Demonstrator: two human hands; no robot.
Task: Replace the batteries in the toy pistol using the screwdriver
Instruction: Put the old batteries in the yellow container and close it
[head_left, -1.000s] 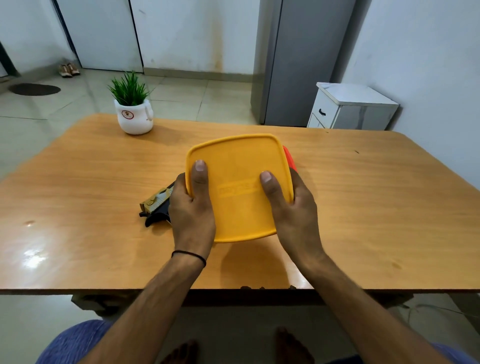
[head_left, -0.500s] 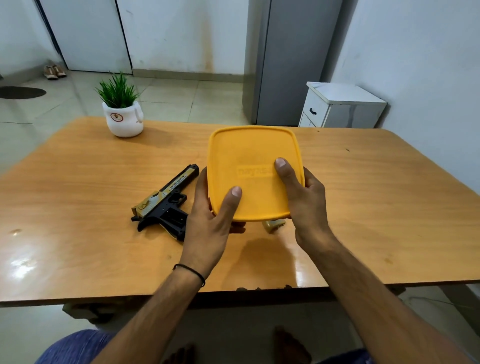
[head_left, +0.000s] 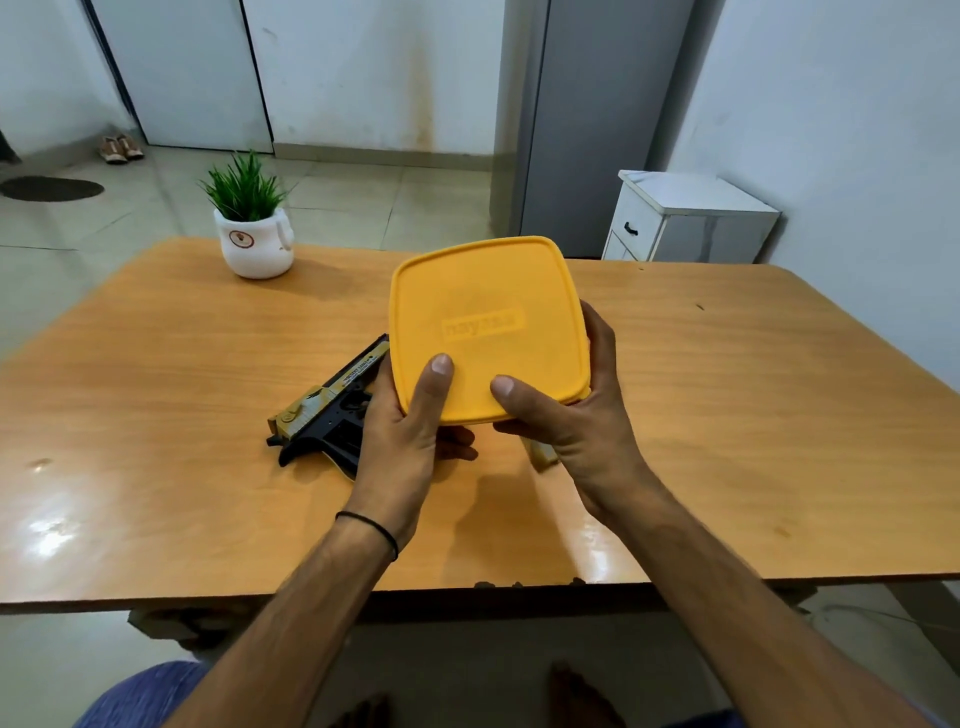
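Both hands hold a square yellow lidded box (head_left: 485, 322) above the middle of the wooden table (head_left: 156, 415). My left hand (head_left: 402, 441) grips its near left corner, thumb on the lid. My right hand (head_left: 576, 415) grips its near right side, thumb on the lid too. The black and gold toy pistol (head_left: 332, 410) lies flat on the table just left of my left hand, partly hidden by it. A small gold-coloured piece (head_left: 543, 454) shows on the table under my right hand. No screwdriver is visible.
A white pot with a green plant (head_left: 254, 234) stands at the table's far left. Beyond the table are a grey fridge (head_left: 597, 119) and a white cabinet (head_left: 685, 218). My bare feet show under the near table edge.
The box has been lifted off the table and tilted toward me. Both hands slid from its sides to its near corners, uncovering the pistol.
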